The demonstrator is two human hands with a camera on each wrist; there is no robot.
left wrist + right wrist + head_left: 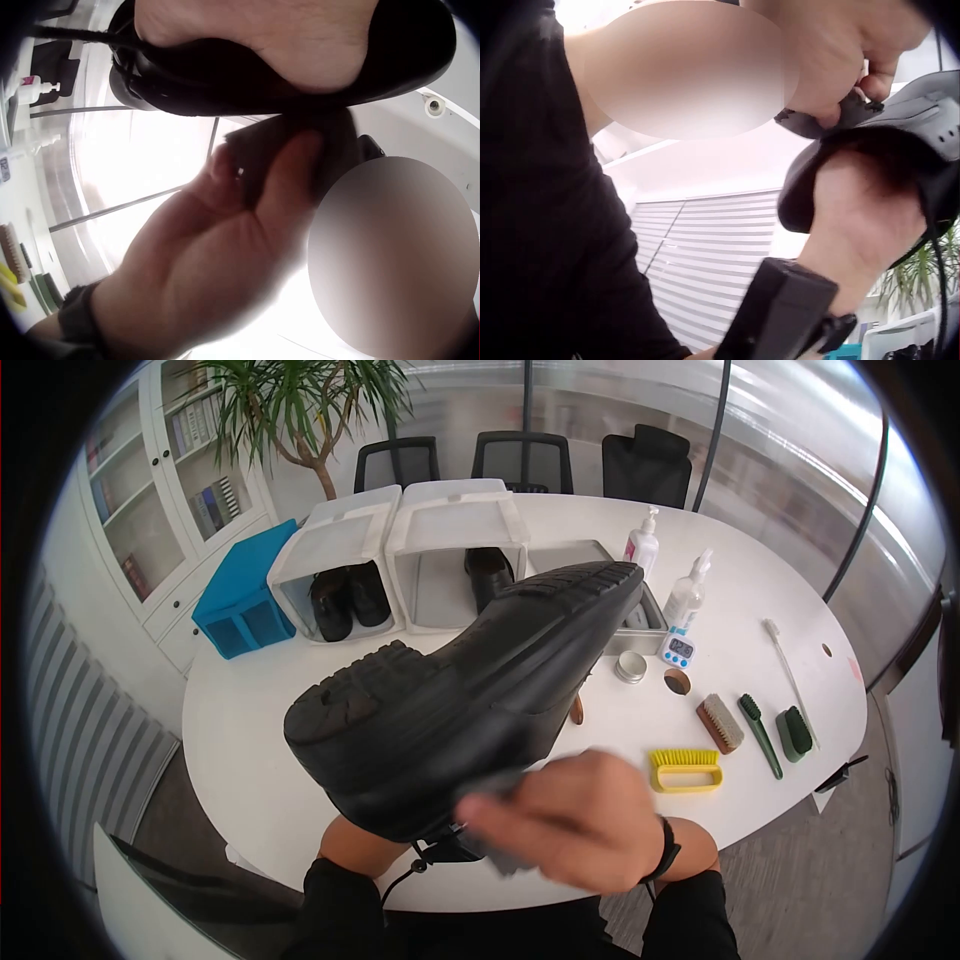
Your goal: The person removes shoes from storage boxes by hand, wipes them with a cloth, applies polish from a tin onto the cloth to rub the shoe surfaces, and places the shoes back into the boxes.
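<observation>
A black lace-up leather shoe is held up over the table, tilted, its ridged sole facing the head camera. My left hand reaches into the shoe's opening and bears it from inside; the fingers are hidden in it. With thumb and fingers my right hand pinches a folded grey cloth against the side of the shoe near the heel. Both the cloth and the hand look blurred in the head view. Dark stains show along the cloth's edge in the right wrist view.
On the white table, a yellow brush, a wooden brush and green brushes lie at the right. Behind them are a round tin, a timer, bottles and a metal tray. Shoe boxes stand at the back left.
</observation>
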